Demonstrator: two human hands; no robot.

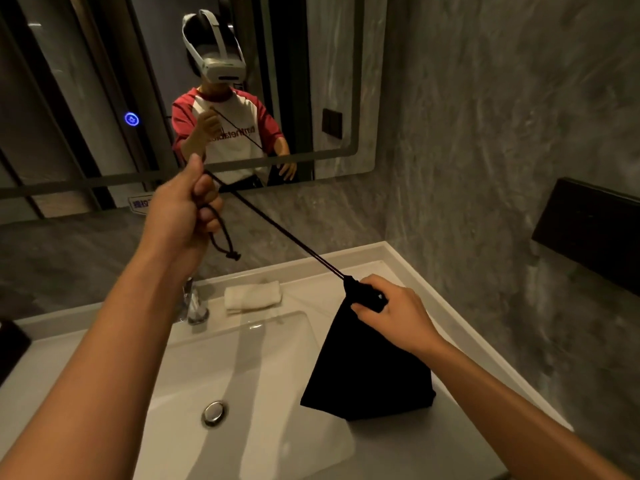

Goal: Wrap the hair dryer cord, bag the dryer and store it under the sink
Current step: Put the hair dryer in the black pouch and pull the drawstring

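Black bag [367,372] lower centre-right on table [460,327] at sink edge. Left grip [187,209] fisted on taut drawstring [287,237]; right grip [391,313] pinching neck. Risks: string slipping, bag toppling into basin [249,368].

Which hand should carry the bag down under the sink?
Probably the right hand: it already grips the black cloth bag's gathered neck, while the left hand holds only the black drawstring.

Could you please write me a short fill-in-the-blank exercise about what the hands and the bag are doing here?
1. The left hand pulls the bag's black ____ taut.
2. The right hand pinches the ____ of the black bag.
3. The bag's bottom rests beside the white ____.
4. A folded towel lies next to the ____.

Answers: drawstring; neck; sink; faucet
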